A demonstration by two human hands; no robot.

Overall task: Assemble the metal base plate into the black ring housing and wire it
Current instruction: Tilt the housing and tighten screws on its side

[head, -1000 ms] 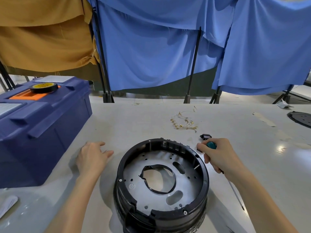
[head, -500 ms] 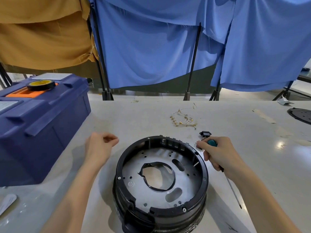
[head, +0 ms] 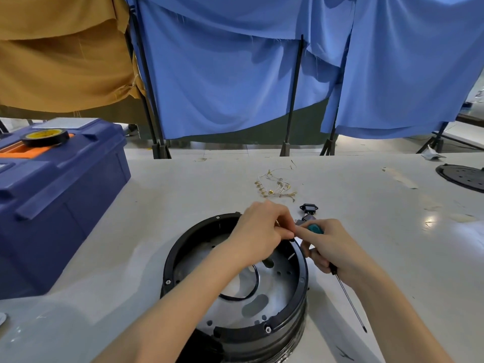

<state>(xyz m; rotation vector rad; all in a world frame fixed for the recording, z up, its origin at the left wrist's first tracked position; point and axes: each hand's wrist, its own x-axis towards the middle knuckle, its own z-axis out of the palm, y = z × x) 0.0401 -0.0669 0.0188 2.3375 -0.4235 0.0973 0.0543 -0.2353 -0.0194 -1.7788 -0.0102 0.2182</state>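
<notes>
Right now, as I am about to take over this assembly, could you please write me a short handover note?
Left hand: reaches across the black ring housing to its far right rim, fingers curled; what they pinch, if anything, is unclear.
Right hand: grips the screwdriver, tip pointing back toward the person, off the work.
Done: the metal base plate sits inside the housing.
Left: the wire bundle lies loose on the table beyond the housing; wiring not begun.
</notes>
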